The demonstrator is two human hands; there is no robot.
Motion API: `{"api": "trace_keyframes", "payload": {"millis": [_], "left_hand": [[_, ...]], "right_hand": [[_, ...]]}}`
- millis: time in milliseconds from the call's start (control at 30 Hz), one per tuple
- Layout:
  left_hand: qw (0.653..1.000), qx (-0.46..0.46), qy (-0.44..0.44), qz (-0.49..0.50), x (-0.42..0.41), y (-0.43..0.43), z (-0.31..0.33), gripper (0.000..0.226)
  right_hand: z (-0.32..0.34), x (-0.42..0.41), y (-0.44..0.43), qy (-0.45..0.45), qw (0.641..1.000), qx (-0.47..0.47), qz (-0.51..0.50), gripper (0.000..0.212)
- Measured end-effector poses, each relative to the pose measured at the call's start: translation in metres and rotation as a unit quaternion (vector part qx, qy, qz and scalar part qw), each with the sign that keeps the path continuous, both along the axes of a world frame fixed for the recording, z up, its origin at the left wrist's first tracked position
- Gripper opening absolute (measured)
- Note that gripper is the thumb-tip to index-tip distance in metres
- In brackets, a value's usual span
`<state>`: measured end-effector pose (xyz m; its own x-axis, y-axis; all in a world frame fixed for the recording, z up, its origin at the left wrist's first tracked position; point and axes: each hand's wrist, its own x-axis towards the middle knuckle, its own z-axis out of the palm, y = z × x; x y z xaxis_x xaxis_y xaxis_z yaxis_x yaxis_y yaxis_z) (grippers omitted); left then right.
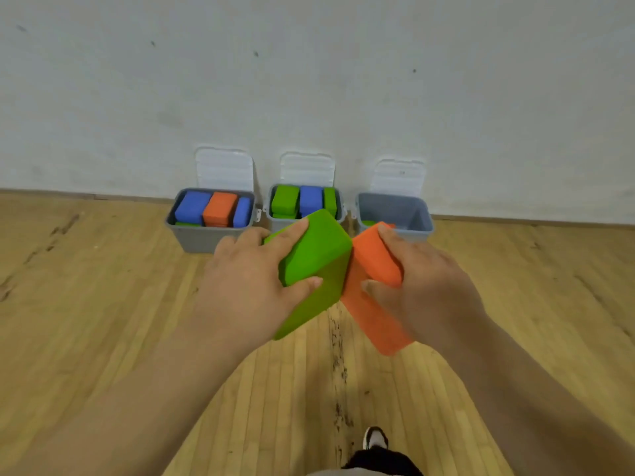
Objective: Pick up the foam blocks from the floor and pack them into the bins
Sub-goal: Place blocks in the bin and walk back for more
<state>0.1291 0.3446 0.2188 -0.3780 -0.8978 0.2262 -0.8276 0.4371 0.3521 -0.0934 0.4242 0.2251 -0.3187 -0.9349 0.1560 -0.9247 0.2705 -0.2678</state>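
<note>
We hold two foam blocks in the air above the wooden floor (103, 304), in front of the bins. The green block (319, 249) is a matt, brick-shaped slab with softly rounded corners, tilted so one corner points up and away from us. Our left hand (247, 280) grips it, fingers curled over its far edge and the thumb pressed on the near face. The orange block (374, 317) has the same shape and grainy foam surface, slanting down towards us. Our right hand (429, 280) grips its upper end, fingers wrapped over the top and the thumb on the long side. The two blocks meet along one edge in the view; we cannot tell whether they truly touch.

Past them, three grey bins stand in a row at the floor's far edge, against the white wall (309, 80), each with a clear lid (225, 170) standing open behind it. The left bin (196, 240) holds blue and orange blocks on end, with green beneath. The middle bin (275, 225) holds green and blue ones. The right bin (395, 209) shows a bit of green low at its left side. A dark scuffed streak (338, 355) runs along the boards towards our shoe (375, 438) at the near edge.
</note>
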Motion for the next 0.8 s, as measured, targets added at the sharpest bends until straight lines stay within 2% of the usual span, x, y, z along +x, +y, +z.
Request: {"api": "trace_keyframes", "payload": {"millis": [100,267,400,533,800], "left_hand": [[1.000,0.022,-0.006,0.015,-0.011,-0.038,-0.012,0.086],[0.999,0.037,-0.026,0.027,-0.061,-0.108,-0.025,0.085],[0.998,0.042,-0.025,0.048,-0.128,-0.171,-0.041,0.086],[0.995,0.065,-0.009,0.074,-0.213,-0.231,-0.050,0.087],[0.992,0.122,-0.026,0.018,-0.345,-0.343,-0.049,0.086]], "right_hand": [[-0.012,-0.016,-0.048,0.025,0.999,0.032,0.013,0.087],[-0.039,-0.069,-0.133,-0.039,0.996,0.072,0.040,0.092],[-0.059,-0.138,-0.202,-0.078,0.992,0.069,0.064,0.092],[-0.057,-0.222,-0.270,-0.041,0.994,0.073,0.068,0.093],[-0.053,-0.355,-0.356,-0.048,0.992,0.111,0.037,0.086]]}}
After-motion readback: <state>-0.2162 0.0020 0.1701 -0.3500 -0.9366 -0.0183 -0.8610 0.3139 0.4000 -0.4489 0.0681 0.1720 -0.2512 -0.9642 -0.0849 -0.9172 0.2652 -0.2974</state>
